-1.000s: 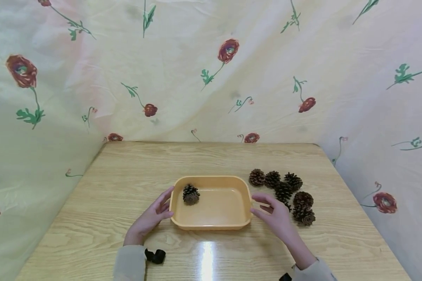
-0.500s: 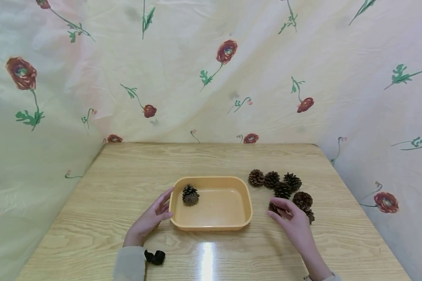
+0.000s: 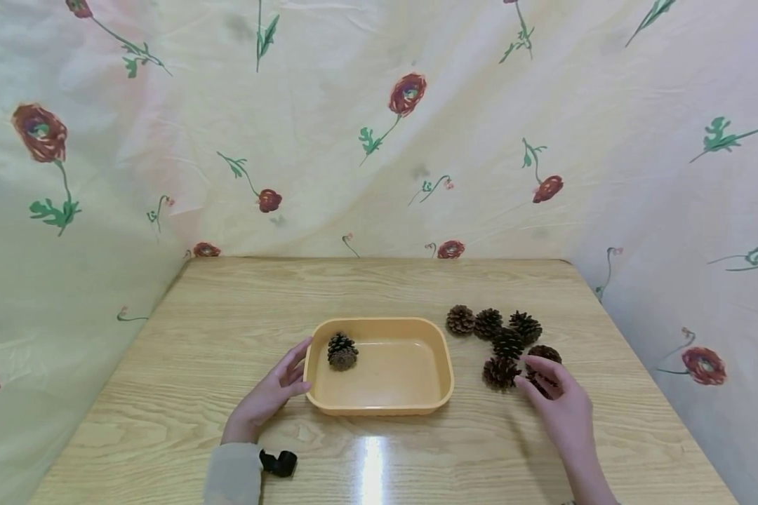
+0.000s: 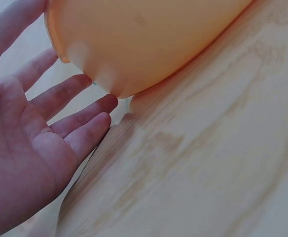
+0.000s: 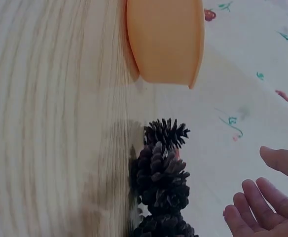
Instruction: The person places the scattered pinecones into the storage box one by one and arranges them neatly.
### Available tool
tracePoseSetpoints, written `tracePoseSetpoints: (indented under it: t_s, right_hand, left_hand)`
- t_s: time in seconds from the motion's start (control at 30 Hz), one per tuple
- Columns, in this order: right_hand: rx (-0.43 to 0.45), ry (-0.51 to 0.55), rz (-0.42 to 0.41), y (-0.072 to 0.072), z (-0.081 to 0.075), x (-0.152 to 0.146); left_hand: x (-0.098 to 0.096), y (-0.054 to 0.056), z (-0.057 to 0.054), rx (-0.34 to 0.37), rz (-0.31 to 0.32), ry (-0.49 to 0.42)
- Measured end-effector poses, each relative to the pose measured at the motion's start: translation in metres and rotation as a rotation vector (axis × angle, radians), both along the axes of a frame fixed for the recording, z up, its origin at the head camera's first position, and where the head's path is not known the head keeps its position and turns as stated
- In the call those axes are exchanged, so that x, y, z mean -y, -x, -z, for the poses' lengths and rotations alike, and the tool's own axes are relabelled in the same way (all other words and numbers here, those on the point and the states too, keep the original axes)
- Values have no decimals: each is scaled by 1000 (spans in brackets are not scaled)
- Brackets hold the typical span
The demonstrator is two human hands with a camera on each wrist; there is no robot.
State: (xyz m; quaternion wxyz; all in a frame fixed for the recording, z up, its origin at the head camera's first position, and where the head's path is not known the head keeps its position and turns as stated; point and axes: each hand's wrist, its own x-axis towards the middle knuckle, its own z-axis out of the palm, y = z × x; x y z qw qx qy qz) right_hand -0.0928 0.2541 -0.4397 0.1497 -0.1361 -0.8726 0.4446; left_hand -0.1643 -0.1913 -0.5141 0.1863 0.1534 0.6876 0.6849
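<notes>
A shallow orange-yellow plastic tray (image 3: 379, 409) with rounded corners sits mid-table. Inside its left end lies a dark pine cone (image 3: 342, 351). My left hand (image 3: 271, 393) rests at the tray's left side, fingers spread and nearly straight; in the left wrist view its fingertips lie right at the tray wall (image 4: 134, 39). To the right of the tray, my right hand (image 3: 562, 403) is over the near right end of a group of pine cones (image 3: 502, 372), partly hiding a cone (image 3: 544, 354). Its thumb and fingers stand apart, and in the right wrist view nothing is between them.
Several pine cones touch in a cluster, with a leftmost one (image 3: 460, 320) close to the tray's far right corner. A wooden table (image 3: 259, 287) carries everything. Flowered cloth (image 3: 328, 126) hangs behind and at both sides. A small black device (image 3: 279, 463) sits at the left sleeve.
My right hand has left the tray's right end and moved right, past the nearest cones to the right side of the cluster. The left hand and the tray have stayed put.
</notes>
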Motion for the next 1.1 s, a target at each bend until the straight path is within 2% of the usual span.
tracePoseSetpoints:
  t_s: [0.13,0.27,0.47,0.67,0.9,1.1]
  right_hand:
    - [62,11,81,0,2,-7]
    - [103,17,116,-1,5,-14]
    - [133,-12,106,1,11,-24]
    - [224,-44,69,6,20,-32]
    - [241,7,53,8,30,-40]
    - [256,90,15,11,33,-44]
  left_hand:
    - [0,0,1,1,2,10]
    - [-1,0,1,4,-1,18]
    - [0,-1,0,8,-6,4]
    - [0,-2,1,3,-7,1]
    - [0,-1,3,0,-11,1]
    - [0,0,5,1,-12,6]
